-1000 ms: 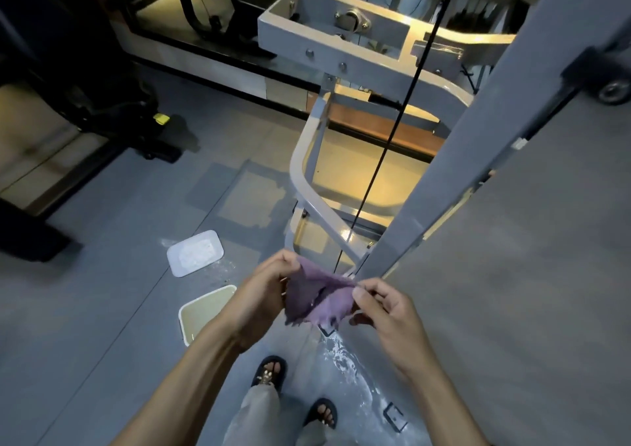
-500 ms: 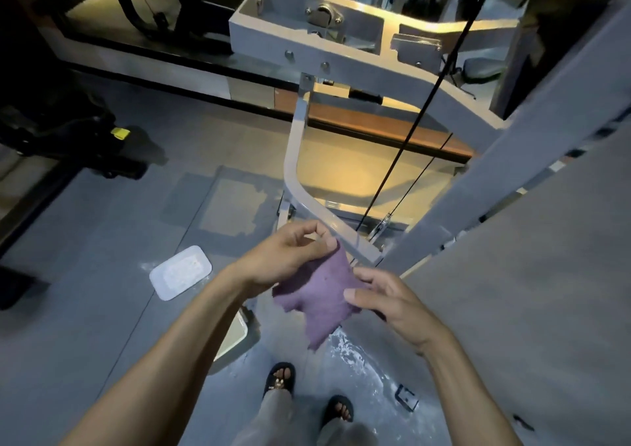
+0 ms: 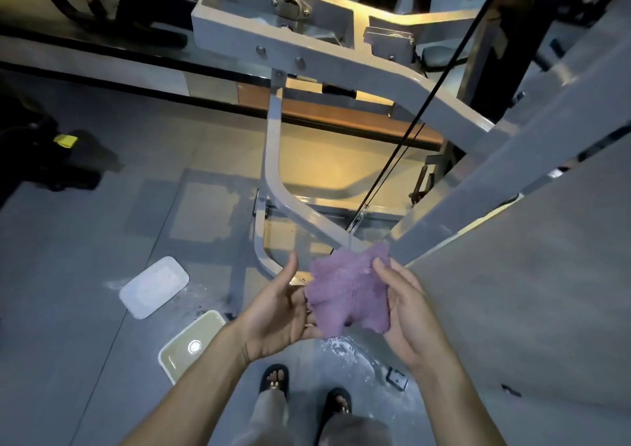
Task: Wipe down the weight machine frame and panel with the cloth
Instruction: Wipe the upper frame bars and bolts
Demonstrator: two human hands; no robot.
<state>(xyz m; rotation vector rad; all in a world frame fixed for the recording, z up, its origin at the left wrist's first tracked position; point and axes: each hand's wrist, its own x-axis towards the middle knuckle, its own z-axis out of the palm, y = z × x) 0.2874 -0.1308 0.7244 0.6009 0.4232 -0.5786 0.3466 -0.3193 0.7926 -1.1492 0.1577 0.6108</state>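
Observation:
A purple cloth (image 3: 348, 292) is spread flat between my hands, low in the middle of the view. My right hand (image 3: 406, 312) grips its right edge with thumb on top. Palm up, my left hand (image 3: 280, 309) lies under the cloth's left edge with fingers spread and thumb raised. The weight machine's white frame (image 3: 273, 145) rises just beyond the cloth, with a curved tube running down to the floor and a boxed top beam (image 3: 307, 39). Its broad grey panel (image 3: 532, 275) fills the right side.
A black cable (image 3: 413, 128) runs diagonally through the frame. On the floor at left are a white lid (image 3: 153, 286) and an open tub of liquid (image 3: 191, 346). Wet foam (image 3: 345, 346) streaks the floor by my sandalled feet. Dark equipment (image 3: 41, 158) stands far left.
The cloth went from bunched to opened flat. My left hand let go of its pinch and turned palm up beneath it. The view has tilted up toward the frame.

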